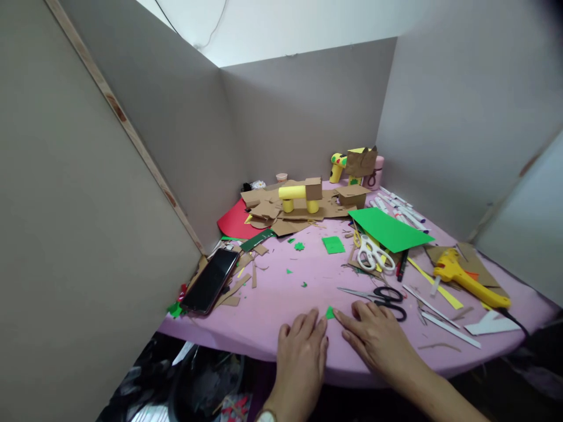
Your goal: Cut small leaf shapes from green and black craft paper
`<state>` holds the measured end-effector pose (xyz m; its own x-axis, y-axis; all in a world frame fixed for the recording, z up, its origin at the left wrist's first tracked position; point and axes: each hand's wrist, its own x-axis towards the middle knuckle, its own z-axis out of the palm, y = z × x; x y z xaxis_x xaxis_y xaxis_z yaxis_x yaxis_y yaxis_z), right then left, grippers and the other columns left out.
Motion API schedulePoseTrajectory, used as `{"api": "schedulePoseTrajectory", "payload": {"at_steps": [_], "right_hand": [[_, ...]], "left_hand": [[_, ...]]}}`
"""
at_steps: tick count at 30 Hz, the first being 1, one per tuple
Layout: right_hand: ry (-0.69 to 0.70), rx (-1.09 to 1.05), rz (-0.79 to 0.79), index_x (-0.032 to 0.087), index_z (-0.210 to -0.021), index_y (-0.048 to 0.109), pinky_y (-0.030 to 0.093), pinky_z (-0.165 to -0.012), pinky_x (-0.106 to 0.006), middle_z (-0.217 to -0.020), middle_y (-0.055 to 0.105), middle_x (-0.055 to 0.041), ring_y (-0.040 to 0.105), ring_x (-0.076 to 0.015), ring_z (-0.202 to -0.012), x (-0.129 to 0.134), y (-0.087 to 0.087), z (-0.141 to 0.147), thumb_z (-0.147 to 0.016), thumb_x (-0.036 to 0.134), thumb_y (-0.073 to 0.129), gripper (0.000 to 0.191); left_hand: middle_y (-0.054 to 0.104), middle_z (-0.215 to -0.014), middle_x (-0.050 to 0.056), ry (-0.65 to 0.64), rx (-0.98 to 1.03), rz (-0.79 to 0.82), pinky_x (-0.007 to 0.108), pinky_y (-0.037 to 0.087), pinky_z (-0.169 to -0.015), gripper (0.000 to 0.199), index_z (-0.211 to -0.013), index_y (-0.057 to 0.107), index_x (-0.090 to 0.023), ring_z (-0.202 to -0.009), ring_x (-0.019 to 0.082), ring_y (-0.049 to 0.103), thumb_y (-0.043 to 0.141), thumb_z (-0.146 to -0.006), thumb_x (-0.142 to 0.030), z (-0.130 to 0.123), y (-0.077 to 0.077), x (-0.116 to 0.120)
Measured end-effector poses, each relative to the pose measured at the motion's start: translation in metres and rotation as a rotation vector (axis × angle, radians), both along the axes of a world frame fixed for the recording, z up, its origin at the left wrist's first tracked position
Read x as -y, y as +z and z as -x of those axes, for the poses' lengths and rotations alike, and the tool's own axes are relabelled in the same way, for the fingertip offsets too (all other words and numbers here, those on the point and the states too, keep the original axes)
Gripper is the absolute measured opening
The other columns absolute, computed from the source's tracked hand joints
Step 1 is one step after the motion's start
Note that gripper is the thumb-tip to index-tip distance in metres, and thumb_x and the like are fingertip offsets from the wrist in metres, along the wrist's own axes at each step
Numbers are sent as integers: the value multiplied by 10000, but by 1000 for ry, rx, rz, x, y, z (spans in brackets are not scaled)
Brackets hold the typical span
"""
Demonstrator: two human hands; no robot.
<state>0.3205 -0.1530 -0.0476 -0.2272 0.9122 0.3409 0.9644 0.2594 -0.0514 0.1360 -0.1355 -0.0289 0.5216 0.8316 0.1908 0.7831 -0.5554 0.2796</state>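
Observation:
A small green paper piece (329, 313) lies on the pink tablecloth near the front edge. My left hand (302, 354) rests flat just left of it, fingers stretched forward. From the right, the index fingertip of my right hand (376, 337) touches the piece, its other fingers apart and partly bent on the cloth. Right behind that hand are black-handled scissors (387, 295), their blades pointing left. Farther back lie a green paper square (333, 245) and a green flower-shaped cutout (299, 247).
A phone (211, 281) lies at left among cardboard scraps. White scissors (373, 255), a green sheet (389, 228) and a yellow glue gun (468, 278) are at right. A yellow-tube and cardboard figure (300, 193) stands at the back. Grey panels (303, 111) enclose the table.

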Motion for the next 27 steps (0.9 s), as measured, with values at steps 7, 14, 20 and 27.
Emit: {"api": "schedulePoseTrajectory", "payload": {"at_steps": [7, 14, 20, 27], "right_hand": [[-21, -29, 6, 325, -1150, 599, 362, -686, -355, -898, 640, -71, 556, -262, -825, -1, -3, 2, -817, 250, 598, 341], [-17, -53, 26, 312, -1172, 579, 365, -698, -372, -906, 645, -72, 559, -256, -800, 0, -2, 9, -817, 264, 594, 359], [-13, -72, 33, 315, -1141, 602, 359, -683, -363, -883, 643, -66, 558, -253, -796, 1, -1, 8, -827, 224, 573, 329], [-19, -105, 25, 324, -1110, 617, 374, -681, -349, -853, 632, -54, 555, -247, -799, 1, -3, 6, -820, 209, 581, 313]], "left_hand": [[577, -1277, 36, 0, -6, -22, 452, 404, -879, 325, -1188, 563, -247, -1099, 247, 512, 437, -888, -229, -3, 6, -8], [546, -1316, 82, -34, -103, -48, 528, 395, -900, 376, -1245, 522, -183, -1138, 284, 507, 432, -894, -286, -16, -7, -13], [535, -1329, 60, -31, -101, -39, 516, 416, -882, 369, -1245, 520, -192, -1127, 266, 519, 413, -897, -251, -13, -6, -12], [581, -1270, 82, -33, -130, -74, 513, 434, -838, 350, -1229, 533, -244, -1064, 284, 548, 424, -897, -267, -18, -4, -15]]}}
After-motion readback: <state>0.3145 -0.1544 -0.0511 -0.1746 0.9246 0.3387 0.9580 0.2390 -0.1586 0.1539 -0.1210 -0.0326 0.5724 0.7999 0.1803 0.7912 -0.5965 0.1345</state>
